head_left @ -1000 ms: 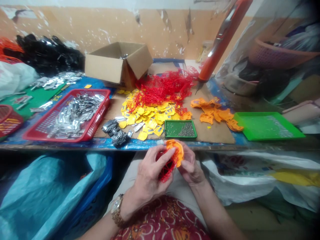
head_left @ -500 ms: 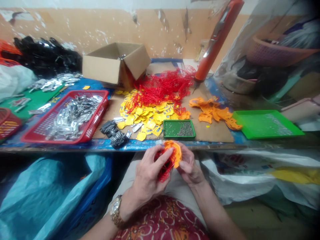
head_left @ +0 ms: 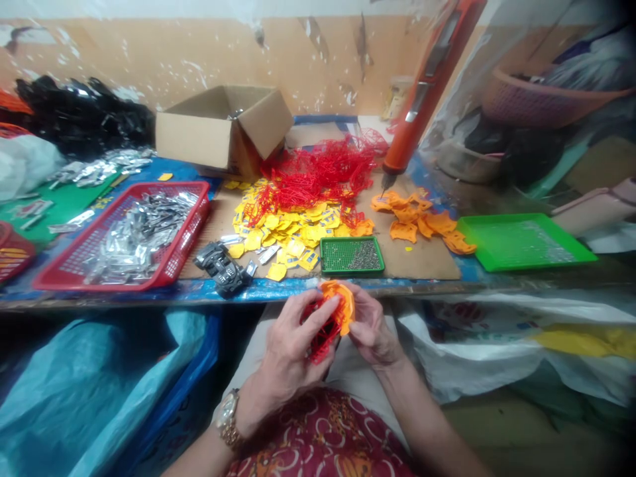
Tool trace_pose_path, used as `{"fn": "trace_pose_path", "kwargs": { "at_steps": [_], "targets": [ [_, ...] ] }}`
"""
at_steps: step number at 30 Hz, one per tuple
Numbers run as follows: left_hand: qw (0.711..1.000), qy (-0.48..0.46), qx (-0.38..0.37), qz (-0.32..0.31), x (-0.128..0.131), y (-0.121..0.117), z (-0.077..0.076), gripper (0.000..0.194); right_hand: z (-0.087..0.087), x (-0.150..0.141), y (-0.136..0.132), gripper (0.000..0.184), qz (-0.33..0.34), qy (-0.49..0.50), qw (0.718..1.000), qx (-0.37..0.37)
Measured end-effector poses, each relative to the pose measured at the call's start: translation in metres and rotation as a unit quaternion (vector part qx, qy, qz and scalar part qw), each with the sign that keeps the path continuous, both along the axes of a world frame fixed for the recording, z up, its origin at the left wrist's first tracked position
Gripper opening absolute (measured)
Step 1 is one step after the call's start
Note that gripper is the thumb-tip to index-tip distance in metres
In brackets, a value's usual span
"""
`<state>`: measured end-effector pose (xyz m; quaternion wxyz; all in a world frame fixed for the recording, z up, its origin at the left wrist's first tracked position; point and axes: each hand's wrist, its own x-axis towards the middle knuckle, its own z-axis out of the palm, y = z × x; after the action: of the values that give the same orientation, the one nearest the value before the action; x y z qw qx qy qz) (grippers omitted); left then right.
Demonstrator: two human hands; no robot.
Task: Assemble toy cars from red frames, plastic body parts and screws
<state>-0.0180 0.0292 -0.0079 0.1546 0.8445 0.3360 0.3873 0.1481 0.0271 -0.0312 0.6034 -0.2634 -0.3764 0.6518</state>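
My left hand [head_left: 291, 348] is closed round a red plastic lattice part [head_left: 320, 334], held over my lap just below the table edge. My right hand [head_left: 370, 328] pinches an orange plastic piece [head_left: 340, 301] and presses it against the red part. Both hands touch each other around these two pieces. On the table just beyond them stands a small green tray of tiny metal bits [head_left: 352, 256], with a dark grey toy car [head_left: 221, 267] to its left.
The table holds a red basket of silver parts [head_left: 124, 235], yellow pieces [head_left: 291, 232], a red lattice heap [head_left: 322, 169], orange pieces [head_left: 422, 222], a large green tray [head_left: 521, 240], a cardboard box [head_left: 223, 129] and an orange tool [head_left: 422, 86]. Blue bags [head_left: 99, 391] sit below.
The view shifts slightly; my hands stay together over my lap, fingers working the orange piece against the red part with little movement.
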Motion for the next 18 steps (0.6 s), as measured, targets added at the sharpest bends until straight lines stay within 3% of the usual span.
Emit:
{"fn": "trace_pose_path", "kwargs": {
  "at_steps": [9,18],
  "targets": [
    [1.000,0.018,0.012,0.000,0.001,0.001,0.001,0.061,0.000,0.000,-0.001,0.052,-0.021,-0.017,0.999,0.016],
    [0.998,-0.048,0.010,-0.045,0.004,0.003,0.011,0.061,0.000,-0.005,-0.004,0.054,-0.046,-0.032,0.998,-0.016]
  ]
}}
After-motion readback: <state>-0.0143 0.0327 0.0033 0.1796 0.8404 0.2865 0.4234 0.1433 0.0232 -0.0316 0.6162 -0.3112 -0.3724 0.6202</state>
